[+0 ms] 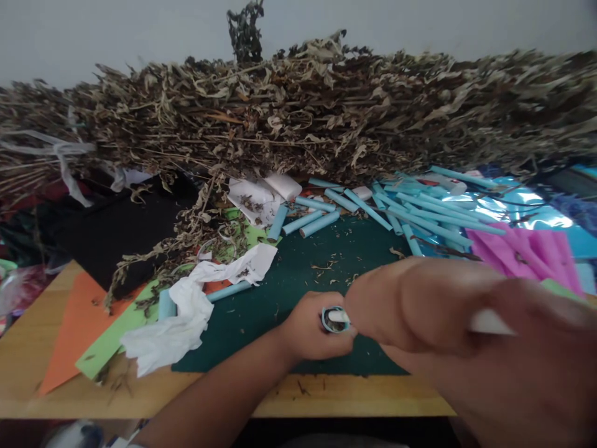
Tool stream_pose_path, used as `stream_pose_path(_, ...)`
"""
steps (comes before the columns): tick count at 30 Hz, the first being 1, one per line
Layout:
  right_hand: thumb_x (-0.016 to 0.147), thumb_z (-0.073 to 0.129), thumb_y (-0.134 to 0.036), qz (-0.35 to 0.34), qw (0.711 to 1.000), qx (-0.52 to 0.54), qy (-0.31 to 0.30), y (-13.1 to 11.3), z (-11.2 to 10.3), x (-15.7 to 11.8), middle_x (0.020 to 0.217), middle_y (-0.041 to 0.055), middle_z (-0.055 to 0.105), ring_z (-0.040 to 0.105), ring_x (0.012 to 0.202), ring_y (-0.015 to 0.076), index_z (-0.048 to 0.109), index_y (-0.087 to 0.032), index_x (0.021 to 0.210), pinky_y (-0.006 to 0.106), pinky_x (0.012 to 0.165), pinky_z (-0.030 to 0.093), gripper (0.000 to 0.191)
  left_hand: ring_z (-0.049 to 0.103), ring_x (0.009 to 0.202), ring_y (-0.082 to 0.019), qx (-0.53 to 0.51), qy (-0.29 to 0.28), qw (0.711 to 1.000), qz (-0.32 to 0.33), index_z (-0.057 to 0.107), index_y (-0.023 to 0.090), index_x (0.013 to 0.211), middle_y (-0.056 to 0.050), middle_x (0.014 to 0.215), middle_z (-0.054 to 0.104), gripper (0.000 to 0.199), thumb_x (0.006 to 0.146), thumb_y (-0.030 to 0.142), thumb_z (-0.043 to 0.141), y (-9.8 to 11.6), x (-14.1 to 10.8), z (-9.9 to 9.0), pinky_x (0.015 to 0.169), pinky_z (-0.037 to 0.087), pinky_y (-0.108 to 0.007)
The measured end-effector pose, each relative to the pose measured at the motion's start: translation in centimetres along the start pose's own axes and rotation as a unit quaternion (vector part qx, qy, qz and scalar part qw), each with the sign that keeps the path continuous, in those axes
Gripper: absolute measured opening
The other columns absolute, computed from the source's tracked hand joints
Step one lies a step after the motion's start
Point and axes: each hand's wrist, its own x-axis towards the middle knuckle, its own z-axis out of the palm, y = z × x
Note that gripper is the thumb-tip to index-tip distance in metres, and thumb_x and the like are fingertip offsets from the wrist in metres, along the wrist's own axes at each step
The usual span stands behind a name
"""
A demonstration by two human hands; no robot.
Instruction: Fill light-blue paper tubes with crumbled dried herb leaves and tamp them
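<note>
My left hand [305, 326] is wrapped around a light-blue paper tube [323, 322], its open end facing me and dark dried leaf bits visible inside. Close to the camera, my right hand [433, 311] is closed on a white stick [337, 316], whose tip is in the mouth of the tube. More of the stick shows between the fingers; the rest is hidden by the hand. Beneath both hands lies a dark green mat [242, 333] sprinkled with leaf crumbs.
A long heap of dried leafy stems [298, 118] spans the back. Several blue paper tubes [420, 211] lie at the right, near pink paper [527, 252]. Crumpled white tissue [186, 311], orange paper [69, 342], green paper [112, 339] and black sheet [125, 236] lie left.
</note>
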Motion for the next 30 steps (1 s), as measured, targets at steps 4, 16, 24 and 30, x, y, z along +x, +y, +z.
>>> stream_pose_path(4,0.077,0.033,-0.048,0.035,0.999,-0.002,0.013,-0.6,0.4,0.4,0.037,-0.0021,0.027,0.029,0.037,0.0097,0.025,-0.017,0.040,0.027,0.038,0.022,0.049,0.045,0.049,-0.007,-0.003,0.010,1.000,0.000,0.043,0.015,0.053,0.003,0.050,0.049,0.015,0.062,0.021,0.053,0.5,0.1,-0.1,0.050,0.040,-0.019)
stream_pose_path(16,0.074,0.039,-0.038,0.016,0.998,0.053,0.013,0.3,-0.3,0.9,0.038,-0.0027,0.023,0.026,0.037,0.0099,0.025,-0.017,0.041,0.027,0.038,0.020,0.041,0.042,0.054,-0.010,0.034,0.020,0.996,0.079,0.051,0.013,0.063,0.000,0.053,0.046,0.011,0.061,0.023,0.050,0.1,0.0,-0.1,0.052,0.039,-0.020)
stream_pose_path(24,0.074,0.039,-0.039,0.008,0.995,0.099,-0.006,1.5,-0.4,1.3,0.036,-0.0039,0.023,0.026,0.036,0.0075,0.027,-0.016,0.041,0.024,0.037,0.020,0.042,0.037,0.048,-0.008,0.014,0.052,0.994,0.097,0.041,0.016,0.053,0.002,0.048,0.042,0.014,0.057,0.024,0.052,0.3,0.3,0.0,0.044,0.036,-0.018)
stream_pose_path(30,0.076,0.037,-0.043,0.115,0.982,0.093,-0.120,1.2,-0.2,1.8,0.040,-0.0052,0.022,0.020,0.035,0.0066,0.028,-0.019,0.043,0.023,0.035,0.014,0.042,0.050,0.060,-0.012,0.022,-0.003,1.000,0.006,0.047,0.017,0.052,0.001,0.054,0.051,0.016,0.056,0.025,0.061,-0.3,0.4,-0.4,0.054,0.042,-0.020)
